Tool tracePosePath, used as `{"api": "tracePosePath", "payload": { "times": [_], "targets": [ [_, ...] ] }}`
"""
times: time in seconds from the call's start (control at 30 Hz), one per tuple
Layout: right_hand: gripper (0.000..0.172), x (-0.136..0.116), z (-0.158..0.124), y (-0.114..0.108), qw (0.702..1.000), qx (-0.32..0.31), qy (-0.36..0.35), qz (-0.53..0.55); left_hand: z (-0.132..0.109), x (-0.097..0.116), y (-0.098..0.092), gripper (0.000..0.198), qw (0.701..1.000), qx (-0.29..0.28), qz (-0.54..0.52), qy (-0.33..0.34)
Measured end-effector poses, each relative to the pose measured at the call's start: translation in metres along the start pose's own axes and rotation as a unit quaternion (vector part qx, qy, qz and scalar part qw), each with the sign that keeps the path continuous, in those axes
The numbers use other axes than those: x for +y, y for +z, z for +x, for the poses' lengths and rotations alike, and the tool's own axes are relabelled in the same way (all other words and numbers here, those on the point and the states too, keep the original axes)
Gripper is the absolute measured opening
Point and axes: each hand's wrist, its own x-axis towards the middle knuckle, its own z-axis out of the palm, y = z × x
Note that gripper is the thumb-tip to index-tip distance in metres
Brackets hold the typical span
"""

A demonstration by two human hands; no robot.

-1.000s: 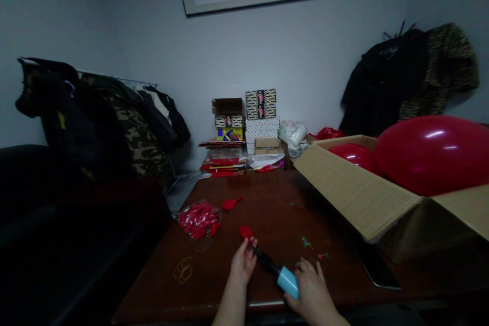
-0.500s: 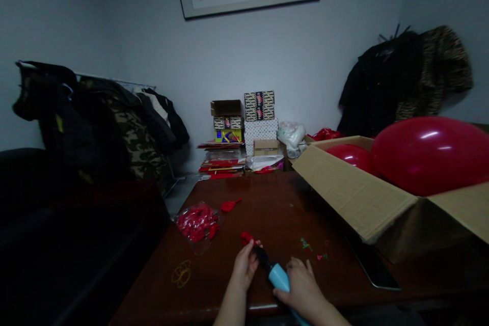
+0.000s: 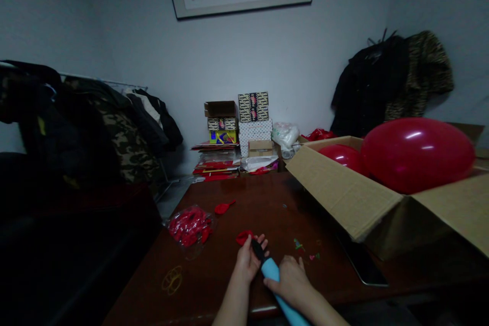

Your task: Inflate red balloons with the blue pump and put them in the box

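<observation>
our left hand (image 3: pixel 247 261) is half curled, palm up, around the black nozzle (image 3: pixel 257 249) of a smooth blue plastic pump (image 3: pixel 270 270), and our right hand (image 3: pixel 292 281) grips the pump's barrel. a limp red rubber balloon (image 3: pixel 243 237) lies just beside the left hand on the dark polished wood tabletop (image 3: pixel 267 204). nearby sit a crinkled plastic bag (image 3: pixel 189 226) of red balloons and a cardboard box (image 3: pixel 344 191) holding a big, glossy, inflated red balloon (image 3: pixel 416 155).
</observation>
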Motion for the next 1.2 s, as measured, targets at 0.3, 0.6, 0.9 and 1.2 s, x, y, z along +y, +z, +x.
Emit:
{"api": "tracePosePath", "payload": {
  "times": [0.3, 0.6, 0.9, 1.2],
  "targets": [
    [0.060, 0.000, 0.006, -0.012, 1.000, 0.012, -0.005, 0.009, 0.007, 0.018, 0.024, 0.010, 0.999, -0.001, 0.048, -0.014],
    [0.061, 0.020, 0.004, -0.019, 1.000, 0.009, -0.012, 0.025, 0.009, 0.017, 0.021, 0.005, 0.994, -0.082, -0.015, -0.068],
    [0.061, 0.034, 0.004, -0.016, 1.000, 0.020, 0.001, 0.016, 0.011, 0.007, 0.026, 0.013, 0.996, 0.008, 0.033, -0.088],
    [0.061, 0.016, 0.012, -0.010, 0.999, 0.032, 0.015, 0.019, 0.021, -0.004, 0.050, 0.018, 0.993, 0.052, 0.094, 0.038]
  ]
}}
